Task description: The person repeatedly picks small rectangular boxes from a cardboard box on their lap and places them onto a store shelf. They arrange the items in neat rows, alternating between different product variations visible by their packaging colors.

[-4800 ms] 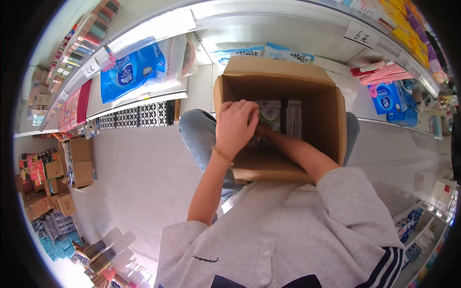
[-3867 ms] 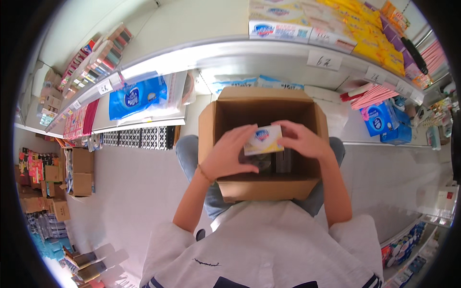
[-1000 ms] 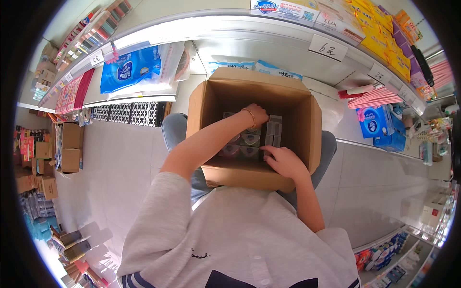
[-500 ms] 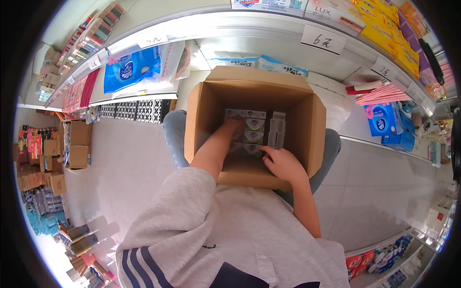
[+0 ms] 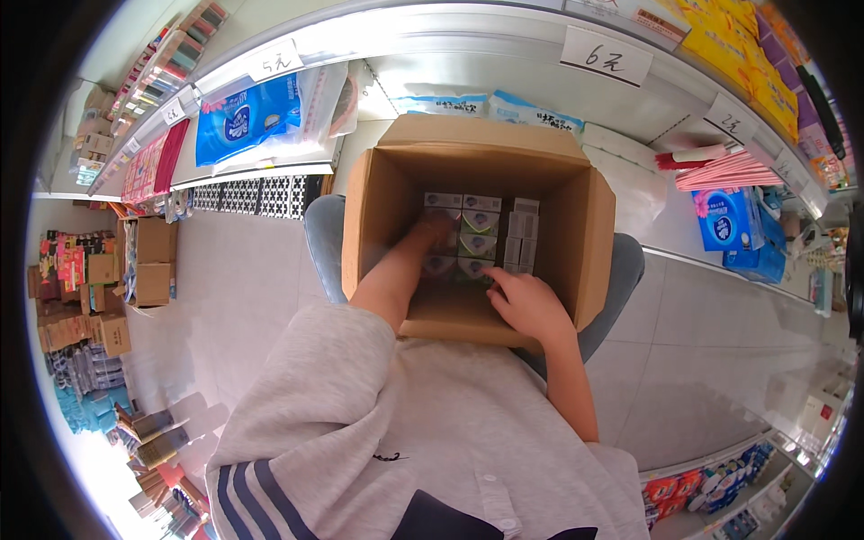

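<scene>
A brown cardboard carton (image 5: 479, 333) with its flaps up stands between my knees. Inside it, small white-and-green boxes (image 5: 479, 245) are stacked in two columns, and plain whitish boxes (image 5: 522, 236) stand on end to their right. My left hand (image 5: 438, 229) reaches deep over the left column; its fingers are in shadow and blurred, so their grip is hidden. Over the carton's near right part is my right hand (image 5: 524, 301), its index finger stretched toward the nearest white-and-green box, the other fingers loosely bent, with nothing seen in them.
A shelf edge with price cards (image 5: 606, 56) runs above the carton's far side. Blue packs (image 5: 248, 119) lie on the left shelf, more blue packs (image 5: 729, 223) at right. Open cartons (image 5: 151, 261) stand at far left. Stocked shelving (image 5: 702, 486) is at lower right.
The view has shifted slightly, with the stacked boxes appearing a little higher. My left hand has drawn slightly nearer over the left column, uncovering the box behind it. My right hand stays nearly in place.
</scene>
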Demonstrator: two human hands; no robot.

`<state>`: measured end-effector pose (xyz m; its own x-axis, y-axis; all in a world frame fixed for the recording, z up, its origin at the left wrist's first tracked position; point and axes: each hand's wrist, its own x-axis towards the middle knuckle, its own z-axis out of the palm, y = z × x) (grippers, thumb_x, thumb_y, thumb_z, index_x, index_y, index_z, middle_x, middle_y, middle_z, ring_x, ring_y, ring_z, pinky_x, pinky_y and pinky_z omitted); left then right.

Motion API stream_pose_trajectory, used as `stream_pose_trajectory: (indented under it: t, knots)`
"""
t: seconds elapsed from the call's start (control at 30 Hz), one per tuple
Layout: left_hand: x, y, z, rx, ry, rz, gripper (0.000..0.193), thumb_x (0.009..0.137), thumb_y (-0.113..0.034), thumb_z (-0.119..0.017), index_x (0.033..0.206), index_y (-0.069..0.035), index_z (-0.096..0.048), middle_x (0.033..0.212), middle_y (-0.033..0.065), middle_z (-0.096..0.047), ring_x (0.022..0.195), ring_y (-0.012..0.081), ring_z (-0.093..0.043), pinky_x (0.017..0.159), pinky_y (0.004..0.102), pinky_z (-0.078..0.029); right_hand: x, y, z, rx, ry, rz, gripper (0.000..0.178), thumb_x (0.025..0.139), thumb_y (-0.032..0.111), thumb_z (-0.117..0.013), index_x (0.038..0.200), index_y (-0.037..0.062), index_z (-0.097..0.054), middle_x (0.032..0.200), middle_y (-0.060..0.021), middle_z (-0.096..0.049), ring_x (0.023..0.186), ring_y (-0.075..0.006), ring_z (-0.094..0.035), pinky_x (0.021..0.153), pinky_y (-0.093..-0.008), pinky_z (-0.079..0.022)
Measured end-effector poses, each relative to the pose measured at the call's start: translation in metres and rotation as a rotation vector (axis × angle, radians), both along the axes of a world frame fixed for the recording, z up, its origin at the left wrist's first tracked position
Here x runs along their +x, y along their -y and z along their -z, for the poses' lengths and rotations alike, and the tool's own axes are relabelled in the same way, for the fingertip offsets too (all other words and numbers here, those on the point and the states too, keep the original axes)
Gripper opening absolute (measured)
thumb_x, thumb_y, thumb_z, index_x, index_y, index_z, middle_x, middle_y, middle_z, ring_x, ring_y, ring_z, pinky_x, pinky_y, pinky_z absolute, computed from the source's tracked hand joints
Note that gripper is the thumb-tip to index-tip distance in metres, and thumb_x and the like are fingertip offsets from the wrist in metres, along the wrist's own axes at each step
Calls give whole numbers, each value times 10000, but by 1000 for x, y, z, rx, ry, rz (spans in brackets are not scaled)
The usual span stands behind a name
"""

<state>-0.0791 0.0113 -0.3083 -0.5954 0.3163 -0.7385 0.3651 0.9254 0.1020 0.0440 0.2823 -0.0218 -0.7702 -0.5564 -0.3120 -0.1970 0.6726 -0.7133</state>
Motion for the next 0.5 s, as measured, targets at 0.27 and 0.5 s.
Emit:
stream_pose_trajectory:
  t: [0.27, 0.5]
  knots:
    - [47, -1, -16, 178, -213, -229, 810, 819, -351, -752, 1534, -113, -454, 1367, 141, -626, 1213, 356, -637, 993, 499, -516, 10, 0, 6, 9, 22, -23, 371, 959, 207, -589, 1296, 55, -607, 1039, -227, -713, 979, -425, -677, 853, -525, -543]
    - [26, -33, -29, -175, -156, 131, 603, 896, -332, -670, 1446, -116, -549, 1258, 112, -720, 1131, 325, -703, 900, 521, -556, 12, 0, 12, -24, -11, 12, 388, 945, 193, -607, 1305, 49, -603, 1016, -193, -732, 970, -399, -681, 842, -473, -541]
